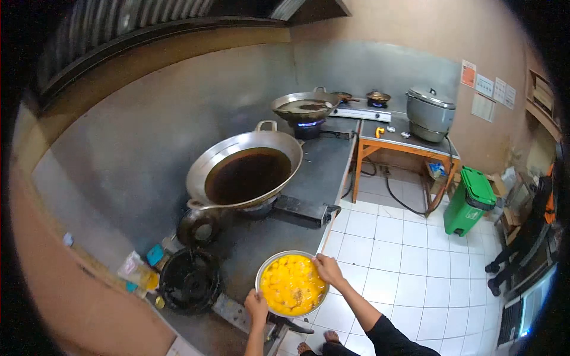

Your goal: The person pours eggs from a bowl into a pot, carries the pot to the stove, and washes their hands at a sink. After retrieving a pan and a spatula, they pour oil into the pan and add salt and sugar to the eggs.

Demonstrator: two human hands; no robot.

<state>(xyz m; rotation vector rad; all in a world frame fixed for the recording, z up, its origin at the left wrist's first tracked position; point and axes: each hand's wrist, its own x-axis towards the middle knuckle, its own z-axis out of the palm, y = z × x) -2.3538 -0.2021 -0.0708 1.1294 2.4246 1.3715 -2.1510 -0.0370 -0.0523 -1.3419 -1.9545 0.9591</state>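
A round metal bowl (259, 277) is full of glossy yellow pieces (294, 285) in yellow liquid. My left hand (256, 307) grips its near left rim. On its upper right rim, my right hand (328, 270) is closed around the edge. The bowl is held near the front edge of the dark counter (249, 240). Beyond it, a large two-handled wok (202, 163) sits on a burner with dark liquid in it. What the fingers do beneath the bowl's rim is hidden.
A second wok (284, 102) stands over a lit blue flame (310, 124). Left lies a black pan (190, 282). Farther right are a large rice cooker (430, 115) on an orange-framed table (380, 144), a green bin (469, 202), and a person in dark clothes (525, 234).
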